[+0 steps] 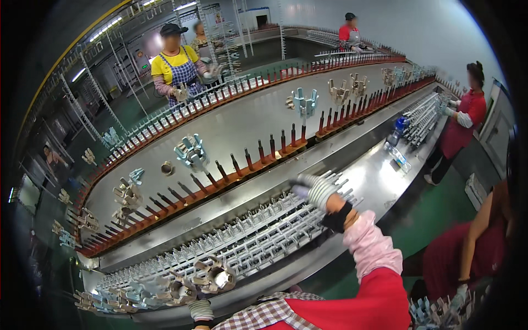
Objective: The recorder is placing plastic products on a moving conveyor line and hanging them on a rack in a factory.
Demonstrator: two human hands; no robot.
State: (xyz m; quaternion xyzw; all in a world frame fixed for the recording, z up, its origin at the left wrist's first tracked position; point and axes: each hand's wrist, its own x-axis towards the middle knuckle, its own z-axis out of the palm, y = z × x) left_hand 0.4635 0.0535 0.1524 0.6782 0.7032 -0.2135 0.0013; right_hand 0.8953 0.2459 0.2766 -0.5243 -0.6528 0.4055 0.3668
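Note:
My right hand [314, 190], in a striped knit glove with a pink sleeve cover, reaches out over the right end of a long metal rack [247, 242] filled with rows of small silver fittings. Its fingers curl down toward the rack's prongs, and blur hides whether they grip anything. At the bottom edge only the gloved wrist of my left hand [201, 309] shows. Just above it is a bunch of shiny metal fittings [215, 278] held up near the rack's left part, with the fingers hidden behind them.
Behind the rack runs a curved conveyor [231, 132] with rows of red-based upright pins [258, 151], some carrying silver parts. A water bottle [396, 132] stands on the steel bench. Other people work across the line, at the right and at the far end.

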